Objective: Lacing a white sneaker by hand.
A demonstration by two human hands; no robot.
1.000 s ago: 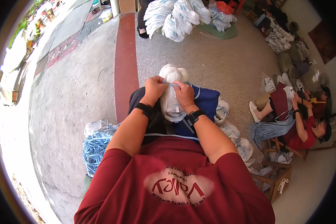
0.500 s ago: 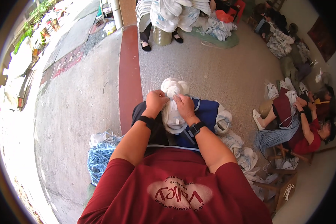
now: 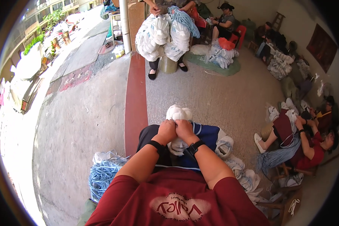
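A stack of cupped white fabric pieces (image 3: 176, 112), like shoe uppers, stands over my lap, and its lower part (image 3: 177, 147) shows beneath my hands. My left hand (image 3: 166, 131) and my right hand (image 3: 184, 129) meet side by side against this stack. Both are closed with the fingers curled in, and whatever they pinch is hidden. Blue cloth (image 3: 206, 137) with a light edge covers my right thigh. More white fabric pieces (image 3: 225, 146) lie just right of it.
A heap of light blue cords (image 3: 101, 177) sits at my left side. White pieces (image 3: 248, 179) trail along my right, near a wooden stool (image 3: 290, 203). Ahead, a person holds large white bundles (image 3: 150, 37). Other people sit along the right, one with blue cords (image 3: 278, 152).
My hands have come together, fingers curling in, where they were apart and pinching at the stack. The whole view has tilted up, showing more of the person ahead.
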